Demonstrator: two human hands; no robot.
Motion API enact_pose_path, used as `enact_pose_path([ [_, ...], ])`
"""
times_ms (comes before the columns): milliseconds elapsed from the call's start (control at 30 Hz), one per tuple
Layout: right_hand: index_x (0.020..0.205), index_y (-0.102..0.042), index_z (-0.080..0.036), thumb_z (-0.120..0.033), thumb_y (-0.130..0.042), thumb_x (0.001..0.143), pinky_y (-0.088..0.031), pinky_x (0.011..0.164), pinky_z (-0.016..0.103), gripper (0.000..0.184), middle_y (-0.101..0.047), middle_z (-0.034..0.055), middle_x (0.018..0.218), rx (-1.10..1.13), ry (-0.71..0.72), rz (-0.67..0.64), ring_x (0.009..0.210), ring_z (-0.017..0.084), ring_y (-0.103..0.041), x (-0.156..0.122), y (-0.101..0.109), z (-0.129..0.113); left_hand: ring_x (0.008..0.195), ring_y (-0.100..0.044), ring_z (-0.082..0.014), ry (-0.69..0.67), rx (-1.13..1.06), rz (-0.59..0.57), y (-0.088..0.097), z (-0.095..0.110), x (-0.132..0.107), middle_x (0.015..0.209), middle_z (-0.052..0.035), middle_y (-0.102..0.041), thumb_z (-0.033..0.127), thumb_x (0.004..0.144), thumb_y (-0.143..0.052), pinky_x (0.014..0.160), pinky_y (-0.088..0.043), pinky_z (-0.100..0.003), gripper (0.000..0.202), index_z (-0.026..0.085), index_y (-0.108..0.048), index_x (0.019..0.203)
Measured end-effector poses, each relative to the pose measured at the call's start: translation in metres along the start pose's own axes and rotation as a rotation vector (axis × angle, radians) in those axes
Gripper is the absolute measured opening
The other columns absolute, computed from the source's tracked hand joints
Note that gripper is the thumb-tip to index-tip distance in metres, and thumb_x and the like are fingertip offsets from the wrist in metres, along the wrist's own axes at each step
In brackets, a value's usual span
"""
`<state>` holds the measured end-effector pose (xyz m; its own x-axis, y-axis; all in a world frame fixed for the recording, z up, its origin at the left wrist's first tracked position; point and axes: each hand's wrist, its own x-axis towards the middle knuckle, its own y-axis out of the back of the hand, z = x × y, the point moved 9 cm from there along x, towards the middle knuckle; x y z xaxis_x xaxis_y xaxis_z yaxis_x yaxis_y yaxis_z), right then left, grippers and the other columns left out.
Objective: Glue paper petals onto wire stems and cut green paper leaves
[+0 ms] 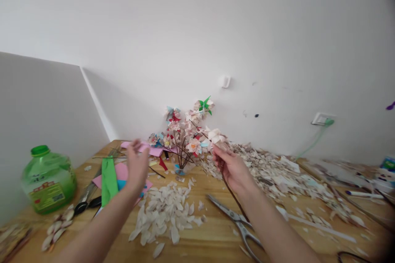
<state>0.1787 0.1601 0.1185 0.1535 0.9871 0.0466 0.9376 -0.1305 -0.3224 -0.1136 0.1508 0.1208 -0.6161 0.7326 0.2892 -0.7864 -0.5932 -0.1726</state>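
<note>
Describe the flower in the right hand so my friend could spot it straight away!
Find the wooden table against the white wall, then the bunch of flowers standing on it. Just right of the bunch, the right hand holds a brown stem topped by the pale flower. That one is hand-held, and shows none of the bright red, blue or green that several neighbours have.

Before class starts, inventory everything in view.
Round plastic bottle: one, green, left
Paper pieces: several, pink, green, blue, left
Stemmed petal flowers: several, multicoloured, back centre
Loose flat petals: many, whitish, centre and right
Metal scissors: one, silver, front
Slim pen: one, white, right
Wall socket: one, white, right
Wooden table: one, brown, underneath
Other small clutter: uncounted, mixed, left and far right, partly blurred
Left hand: one, left of flowers
Right hand: one, holding pale flower by brown stem
</note>
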Motion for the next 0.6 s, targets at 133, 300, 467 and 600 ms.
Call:
enact_pose_path([
  [133,0.059,-0.06,-0.015,-0.042,-0.074,0.047,-0.027,0.04,0.02,0.033,-0.056,-0.0016,0.049,-0.098,0.077,-0.002,0.041,0.008,-0.042,-0.009,-0.009,0.004,0.09,-0.059,-0.0182,-0.004,-0.2,-0.352,-0.053,0.016,-0.076,0.093,-0.0045,-0.063,0.024,0.069,-0.059,0.08,-0.045,-0.032,0.02,0.02,-0.057,0.089],
  [300,0.055,-0.059,-0.015,-0.038,-0.067,0.056,-0.024,0.043,0.021,0.024,-0.048,-0.0049,0.045,-0.286,0.241,-0.021,0.043,0.008,-0.035,-0.021,-0.017,0.005,0.095,-0.058,-0.0209,0.201,-0.426,-0.39,-0.064,0.007,-0.121,0.095,-0.0068,-0.063,0.025,0.061,-0.067,0.085,-0.041,-0.034,0.03,0.019,-0.054,0.088],
  [467,0.059,-0.061,-0.016,-0.028,-0.062,0.06,-0.027,0.049,0.022,0.012,-0.051,-0.0039,0.052,-0.464,0.373,-0.009,0.05,0.01,-0.036,-0.036,-0.027,0.002,0.101,-0.056,-0.0199,0.325,-0.594,-0.317,-0.065,-0.01,-0.124,0.104,-0.0079,-0.062,0.023,0.062,-0.069,0.089,-0.038,-0.033,0.038,0.02,-0.048,0.094],
  [600,0.059,-0.058,-0.017,-0.027,-0.057,0.066,-0.029,0.051,0.022,0.013,-0.052,-0.002,0.055,-0.745,0.549,0.059,0.052,0.012,-0.04,-0.054,-0.04,-0.007,0.109,-0.052,-0.0202,0.37,-0.669,-0.265,-0.061,-0.015,-0.125,0.108,-0.008,-0.061,0.02,0.063,-0.068,0.093,-0.036,-0.033,0.042,0.021,-0.047,0.099],
])
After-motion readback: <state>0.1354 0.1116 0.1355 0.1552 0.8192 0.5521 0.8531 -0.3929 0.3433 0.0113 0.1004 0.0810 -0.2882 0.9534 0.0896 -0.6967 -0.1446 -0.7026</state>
